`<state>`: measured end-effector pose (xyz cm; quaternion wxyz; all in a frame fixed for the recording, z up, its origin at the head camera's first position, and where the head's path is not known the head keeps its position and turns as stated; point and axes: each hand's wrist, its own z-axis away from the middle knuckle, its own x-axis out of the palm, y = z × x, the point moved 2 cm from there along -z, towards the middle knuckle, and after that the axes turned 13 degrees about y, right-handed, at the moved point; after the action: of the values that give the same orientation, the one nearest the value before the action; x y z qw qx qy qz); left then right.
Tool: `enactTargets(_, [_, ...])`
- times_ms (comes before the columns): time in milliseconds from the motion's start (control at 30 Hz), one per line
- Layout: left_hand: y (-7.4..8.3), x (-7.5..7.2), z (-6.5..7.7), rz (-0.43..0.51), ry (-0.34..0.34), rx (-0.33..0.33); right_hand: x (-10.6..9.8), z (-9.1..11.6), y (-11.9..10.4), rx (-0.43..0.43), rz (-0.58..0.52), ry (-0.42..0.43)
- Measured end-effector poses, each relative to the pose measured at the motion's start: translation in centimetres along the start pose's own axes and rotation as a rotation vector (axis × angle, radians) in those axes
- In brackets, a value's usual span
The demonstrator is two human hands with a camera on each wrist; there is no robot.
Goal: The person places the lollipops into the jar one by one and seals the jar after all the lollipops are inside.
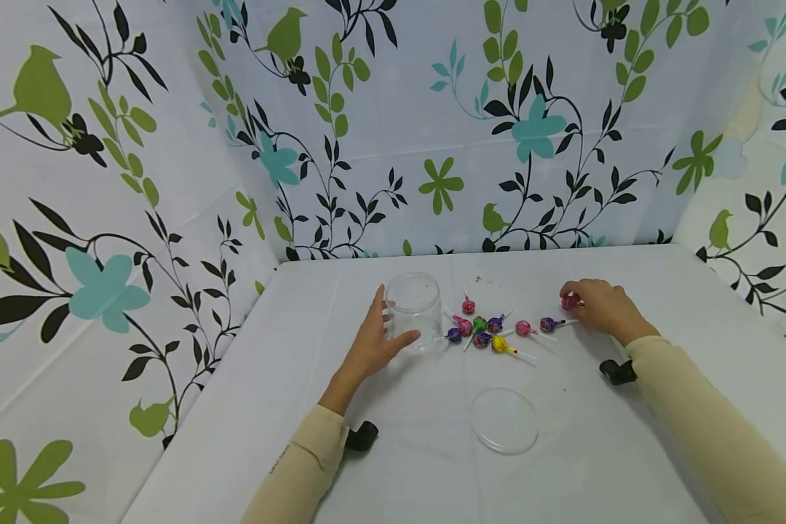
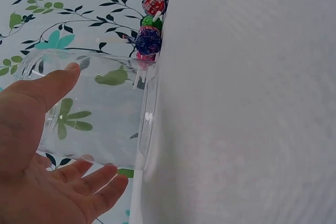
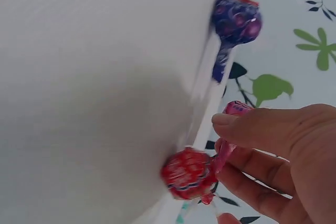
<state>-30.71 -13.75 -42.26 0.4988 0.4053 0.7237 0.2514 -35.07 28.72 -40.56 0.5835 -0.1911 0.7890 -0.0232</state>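
Note:
A clear, lidless jar (image 1: 426, 320) stands upright on the white table. My left hand (image 1: 373, 342) holds its side, thumb in front and fingers around the left; in the left wrist view the thumb (image 2: 58, 85) lies against the wall and the fingers (image 2: 97, 187) spread loosely along the side. Farther right, my right hand (image 1: 599, 309) pinches a red-wrapped lollipop (image 3: 188, 173) by its pink wrapper tail, thumb on top. A purple lollipop (image 1: 549, 325) lies just left of that hand. Several other lollipops, including a yellow one (image 1: 500, 343) and a green one (image 1: 479, 324), lie beside the jar.
A round clear lid (image 1: 504, 421) lies flat on the table (image 1: 426, 466) nearer to me than the lollipops. Patterned cloth (image 1: 380, 145) hangs behind the table and at both sides. Dark wrist devices (image 1: 362, 437) sit at both sleeves.

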Motion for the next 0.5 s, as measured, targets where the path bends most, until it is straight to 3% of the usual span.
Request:
enactTargets(200, [0.0, 0.0, 0.2, 0.007, -0.001, -0.004, -1.3, -0.4, -2.1, -0.043, -0.030, 0.072])
enactTargets(500, [-0.1, 0.1, 0.1, 0.013, -0.021, -0.011, -3.4, -0.9, -6.7, -0.121, -0.170, 0.186])
